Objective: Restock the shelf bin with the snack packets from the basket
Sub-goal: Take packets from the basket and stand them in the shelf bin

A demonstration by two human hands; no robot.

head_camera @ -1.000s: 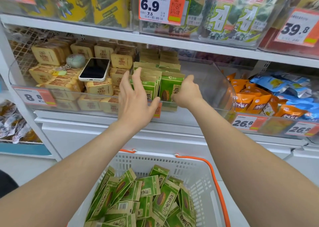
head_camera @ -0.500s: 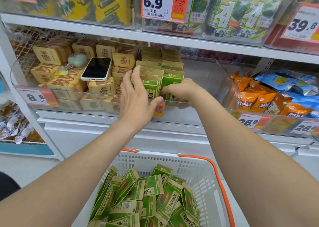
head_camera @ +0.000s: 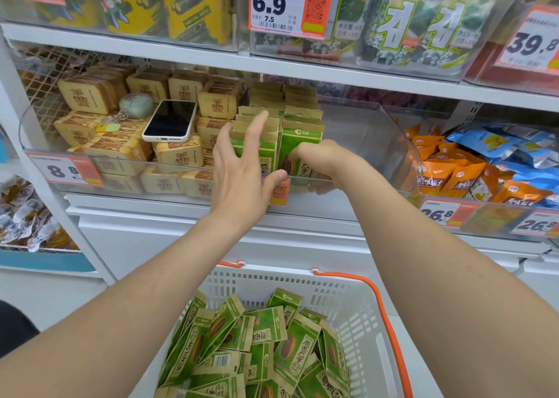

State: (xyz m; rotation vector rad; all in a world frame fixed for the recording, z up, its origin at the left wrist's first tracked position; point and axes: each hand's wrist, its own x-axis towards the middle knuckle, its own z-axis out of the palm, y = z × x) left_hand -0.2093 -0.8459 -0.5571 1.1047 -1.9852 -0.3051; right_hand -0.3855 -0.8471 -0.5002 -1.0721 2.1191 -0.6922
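The shelf (head_camera: pixel 151 49) carries the clear shelf bin (head_camera: pixel 378 131) at 12 o'clock; the white basket (head_camera: pixel 272 279) sits at 6 o'clock, under both forearms. Green snack packets (head_camera: pixel 272 346) lie heaped flat in it. In the bin, standing packets (head_camera: pixel 299 137) form two upright rows, with bare room at their 3 o'clock. The left hand (head_camera: pixel 242 179), fingers (head_camera: pixel 255 131) straight and spread wide, braces the left row; the right hand (head_camera: pixel 323 158) curls round the right row's front packet. The next packet lies at 6 o'clock of both hands; the left, holding nothing, looks readier.

Shelf (head_camera: pixel 136 208): white; clear bins side by side;
Bin (head_camera: pixel 378 137): green packets (head_camera: pixel 302 139) upright at its left;
Left of it: tan packs (head_camera: pixel 177 155);
Right of it: orange bags (head_camera: pixel 462 176); blue bags (head_camera: pixel 484 140)
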